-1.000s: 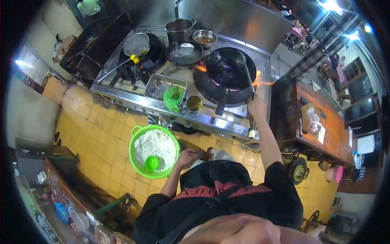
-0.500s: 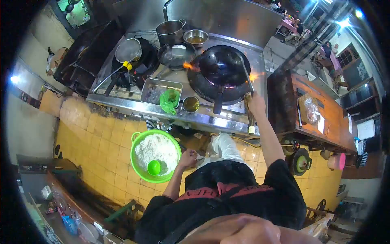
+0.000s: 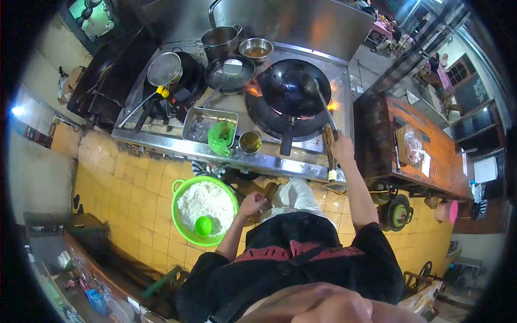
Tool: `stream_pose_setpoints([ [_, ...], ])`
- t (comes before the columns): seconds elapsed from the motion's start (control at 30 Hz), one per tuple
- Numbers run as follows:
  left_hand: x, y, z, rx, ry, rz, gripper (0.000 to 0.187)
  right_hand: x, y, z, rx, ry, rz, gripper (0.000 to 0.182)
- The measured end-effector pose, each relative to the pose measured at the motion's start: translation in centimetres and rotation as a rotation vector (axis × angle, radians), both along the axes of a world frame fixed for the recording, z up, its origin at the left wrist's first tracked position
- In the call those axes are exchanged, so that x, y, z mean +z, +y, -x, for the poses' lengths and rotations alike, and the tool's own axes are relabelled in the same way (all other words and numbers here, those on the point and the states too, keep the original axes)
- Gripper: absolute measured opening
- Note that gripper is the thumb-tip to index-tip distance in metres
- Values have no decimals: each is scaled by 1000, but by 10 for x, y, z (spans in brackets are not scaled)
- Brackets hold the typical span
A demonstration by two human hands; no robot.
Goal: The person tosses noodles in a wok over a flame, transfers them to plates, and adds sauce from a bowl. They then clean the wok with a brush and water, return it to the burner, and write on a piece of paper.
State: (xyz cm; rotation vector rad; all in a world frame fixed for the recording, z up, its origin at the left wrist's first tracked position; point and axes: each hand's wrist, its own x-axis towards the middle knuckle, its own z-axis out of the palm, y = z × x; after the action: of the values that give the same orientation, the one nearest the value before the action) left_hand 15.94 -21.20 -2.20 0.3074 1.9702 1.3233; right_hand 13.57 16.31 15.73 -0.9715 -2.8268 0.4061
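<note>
My right hand (image 3: 342,149) is closed around the long handle of a ladle (image 3: 324,102), whose round head rests inside the black wok (image 3: 283,89). Orange flames (image 3: 334,96) show round the wok, which sits over a burner with its own handle (image 3: 288,139) pointing toward me. Low beside my thigh, my left hand (image 3: 252,204) has its fingers curled; whether anything is in them is hidden. Just left of that hand, a green basin (image 3: 176,222) holds white rice (image 3: 202,200) and a green cup (image 3: 203,226).
On the stove are a metal tray (image 3: 195,119) with a green plastic bag (image 3: 221,138), a small pot (image 3: 250,142), a frying pan (image 3: 231,81), a stockpot (image 3: 221,43), a metal bowl (image 3: 256,49) and a strainer (image 3: 165,70). A wooden table (image 3: 436,156) stands at right.
The ladle's head has swung from the wok's right rim inward, and my right hand has dropped slightly toward me. My left hand has barely moved. The view has shifted a little.
</note>
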Motion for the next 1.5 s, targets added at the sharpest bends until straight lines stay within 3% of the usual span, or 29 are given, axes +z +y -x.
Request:
stream_pose_setpoints([
  [0.03, -1, 0, 0, 15, 1, 20, 46, -5, 6, -12, -2, -5, 2, 28],
  [0.1, 0, 5, 2, 34, -4, 36, 46, 15, 9, -35, 283, -68, 146, 26],
  [0.13, 7, 5, 2, 22, -84, 54, 46, 32, 14, -43, 284, -76, 147, 26],
  [0.2, 5, 5, 0, 3, -172, 78, 46, 58, 21, -58, 249, 84, 612, 20],
  [0.23, -1, 8, 0, -21, -149, 68, 45, 56, 20, -58, 243, 79, 612, 20],
  [0.33, 7, 24, 6, -54, -82, 40, 43, 55, 2, -39, 109, 51, 98, 26],
  [0.5, 5, 26, 8, -51, -125, 45, 43, 11, 11, -41, -8, -46, -2, 26],
  [0.57, -7, 23, 6, -67, 25, 131, 42, 22, 14, -53, 264, -22, 318, 25],
  [0.6, -22, 21, 1, -53, 24, 131, 42, 32, 19, -56, 278, -23, 318, 25],
  [0.67, -34, 19, 3, -2, -22, 59, 42, 46, 26, -51, 43, -102, 906, 34],
  [0.7, -29, 21, 7, 17, -18, 58, 42, 39, 28, -37, 62, -106, 903, 34],
  [0.8, -13, 26, 8, 92, -147, 137, 40, 2, 23, 33, 397, 346, 282, 42],
  [0.9, -10, 17, 10, 167, 45, 286, 38, -11, 26, 164, 333, 282, 406, 44],
  [0.97, -8, 12, 0, 389, -103, 239, 36, -21, 29, 256, 361, 386, 233, 39],
  [1.0, 11, 13, -2, 416, -151, 175, 32, -16, 30, 297, 389, 249, 188, 32],
  [1.03, -4, 8, -8, 431, -147, 184, 32, -28, 32, 335, 390, 252, 108, 28],
  [1.1, -57, -12, -40, 486, -61, 210, 34, -24, 29, 386, 320, 180, 190, 30],
  [1.17, -36, -8, -76, 785, -396, 99, 34, -18, 27, 415, 312, 36, 191, 30],
  [1.23, -96, -23, -119, 903, -563, 74, 37, -34, 33, 439, 351, 83, 198, 26],
  [1.3, -98, -21, -135, 923, -594, 130, 37, -36, 39, 448, 164, 10, 942, 14],
  [1.33, -99, -21, -142, 919, -595, 158, 37, -41, 42, 444, 90, 154, 1331, 13],
  [1.5, -98, -26, -141, 879, -592, 193, 37, -13, 44, 376, 23, 173, 1488, 17],
])
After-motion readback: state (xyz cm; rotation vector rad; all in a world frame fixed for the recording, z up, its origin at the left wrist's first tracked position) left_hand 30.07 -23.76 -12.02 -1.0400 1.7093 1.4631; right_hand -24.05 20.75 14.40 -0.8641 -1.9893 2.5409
